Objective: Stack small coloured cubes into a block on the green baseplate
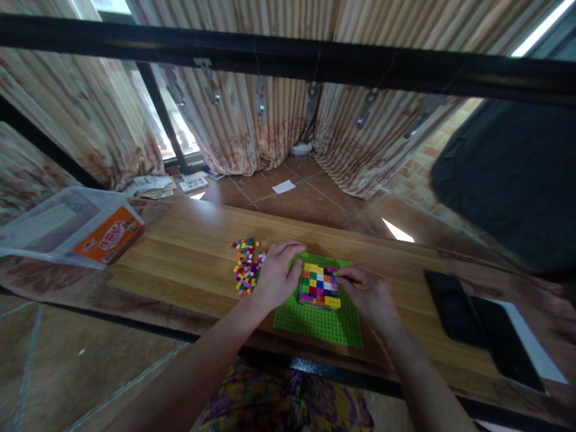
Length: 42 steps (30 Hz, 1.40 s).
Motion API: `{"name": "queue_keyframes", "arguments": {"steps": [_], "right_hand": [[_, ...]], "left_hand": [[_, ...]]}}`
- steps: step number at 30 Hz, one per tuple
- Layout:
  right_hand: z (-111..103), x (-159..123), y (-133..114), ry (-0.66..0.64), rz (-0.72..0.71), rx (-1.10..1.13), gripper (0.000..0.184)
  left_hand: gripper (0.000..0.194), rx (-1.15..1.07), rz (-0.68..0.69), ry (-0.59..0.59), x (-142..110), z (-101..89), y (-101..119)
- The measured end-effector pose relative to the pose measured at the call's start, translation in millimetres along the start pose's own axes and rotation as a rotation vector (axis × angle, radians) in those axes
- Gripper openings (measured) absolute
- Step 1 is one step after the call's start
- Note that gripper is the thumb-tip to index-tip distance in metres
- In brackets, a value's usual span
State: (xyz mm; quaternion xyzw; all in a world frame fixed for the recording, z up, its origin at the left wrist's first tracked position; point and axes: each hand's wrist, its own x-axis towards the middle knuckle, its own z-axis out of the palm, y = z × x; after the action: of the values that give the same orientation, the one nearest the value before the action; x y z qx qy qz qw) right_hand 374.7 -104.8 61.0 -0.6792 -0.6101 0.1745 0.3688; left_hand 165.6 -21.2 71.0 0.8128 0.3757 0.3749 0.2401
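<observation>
A block build (320, 287) of many-coloured toy bricks stands on a green studded baseplate (315, 327). My right hand (369, 294) reaches in from the right, thumb and forefinger pinched at the build's far right corner on a small building brick, mostly covered by the fingertips. To the left of the build is my left hand (279, 276), its fingers stretched out and the thumb apart, with nothing seen in it. A loose pile of small coloured bricks (247, 267) lies on the wooden board just left of that hand.
A clear plastic bin (67, 240) with an orange label sits at the table's left end. Two dark phone-like slabs (454, 312) and a white sheet (531, 342) lie at the right. A dark metal bar (288, 57) crosses above the table's far side, before curtains.
</observation>
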Motion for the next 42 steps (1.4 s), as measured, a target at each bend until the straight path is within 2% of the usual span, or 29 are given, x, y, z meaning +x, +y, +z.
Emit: {"name": "queue_keyframes", "arguments": {"steps": [3,7,10,14,19,25,31,38,42], "right_hand": [[-1,3,1,-0.004,-0.03,0.027,0.019],[3,3,6,0.039,-0.052,0.066,0.019],[8,0,10,0.064,-0.063,0.103,0.019],[15,-3,14,0.14,-0.032,0.16,0.016],[20,-1,20,0.152,0.114,0.334,0.014],[23,6,19,0.118,0.361,0.629,0.024],[18,12,12,0.071,0.471,0.698,0.033],[22,8,12,0.106,0.438,0.728,0.038],[23,-3,18,0.181,0.406,0.815,0.045]], "left_hand": [[0.026,-0.037,0.022,-0.163,19,20.3,10],[0.021,0.004,0.01,-0.372,29,39.9,14],[0.022,0.02,-0.004,-0.451,31,45.8,16],[0.025,-0.007,-0.037,-0.474,34,46.7,18],[0.021,-0.065,-0.136,-0.51,42,47.6,17],[0.021,-0.081,-0.179,-0.52,47,47.6,18],[0.021,-0.051,-0.167,-0.522,46,47.8,19],[0.027,-0.006,-0.16,-0.57,49,45.8,19],[0.026,-0.01,-0.177,-0.571,50,45.9,20]]}}
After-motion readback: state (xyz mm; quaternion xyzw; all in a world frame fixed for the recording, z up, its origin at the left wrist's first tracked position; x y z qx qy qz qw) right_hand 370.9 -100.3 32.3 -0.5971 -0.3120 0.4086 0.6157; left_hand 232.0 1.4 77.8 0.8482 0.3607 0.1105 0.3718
